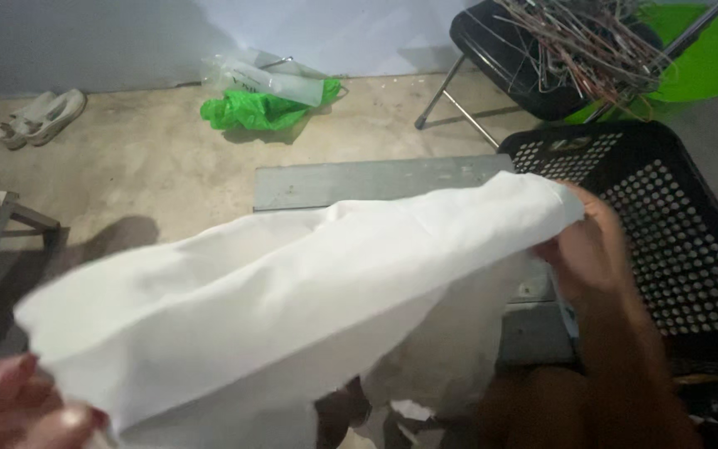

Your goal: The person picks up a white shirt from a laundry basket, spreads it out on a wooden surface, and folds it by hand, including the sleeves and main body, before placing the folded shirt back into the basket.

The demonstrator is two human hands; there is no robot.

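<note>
While stretched slantwise, cloth [292, 283] pinched at both ends: left hand [18, 407] low, right hand [583, 249] higher by crate [675, 216]

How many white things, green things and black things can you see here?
White: 3 - cloth held by left hand and right hand, and 2 shoes
Green: 2 - bag, round tub
Black: 2 - crate, chair
Total: 7

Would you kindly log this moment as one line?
left hand: grips white cloth | right hand: grips other end | black basket: beside
</note>
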